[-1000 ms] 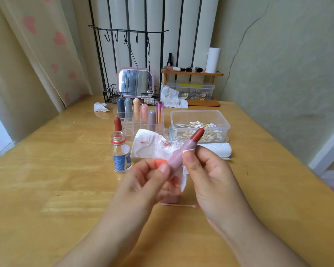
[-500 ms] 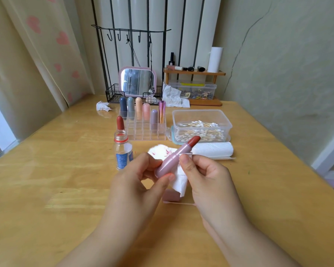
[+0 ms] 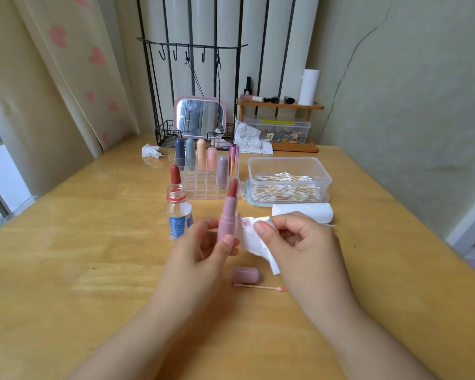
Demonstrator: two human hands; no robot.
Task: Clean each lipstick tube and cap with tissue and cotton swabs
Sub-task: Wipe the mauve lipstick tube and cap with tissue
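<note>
I'm looking at what seems to be a home dressing corner: a wooden table [image 3: 66, 256] against a heart-print curtain [image 3: 74, 64], a pink mirror [image 3: 199, 117], a clear organiser [image 3: 203, 185] holding 6 lipsticks, and a small shelf [image 3: 280, 105] of cosmetics.
</note>
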